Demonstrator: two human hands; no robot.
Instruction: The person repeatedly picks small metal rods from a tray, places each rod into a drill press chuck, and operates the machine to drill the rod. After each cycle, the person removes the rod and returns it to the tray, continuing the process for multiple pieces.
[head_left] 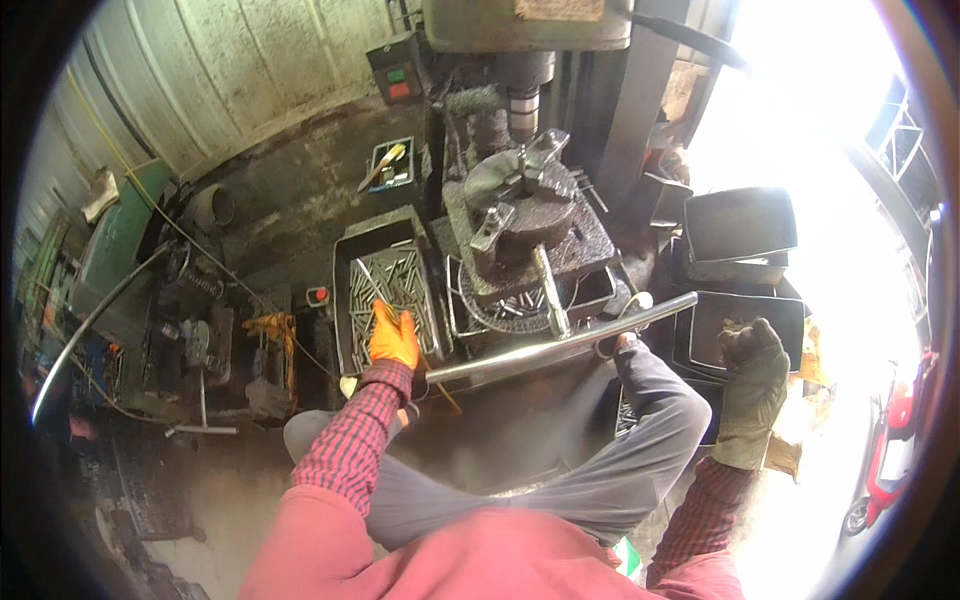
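My left hand (395, 338), in an orange glove, is closed around a thin rod (366, 275) whose pale tip points into a dark bin (345, 243). Many short metal pins (403, 280) fill that bin. At the right, my right hand (755, 385) wears a dirty grey glove and is raised near stacked black trays (745, 225). Its fingers are curled; whatever they hold, if anything, is hidden. Ahead stands a drill press with a chuck (520, 190) clamped on its table. The chuck's jaws are partly hidden by grime and shade.
A long shiny bar (565, 340) crosses in front of my knees. More pins lie in a tray (525, 305) under the machine table. A switch box (398, 75) with green and red buttons hangs at the back, above a small blue box (392, 165) with a brush.
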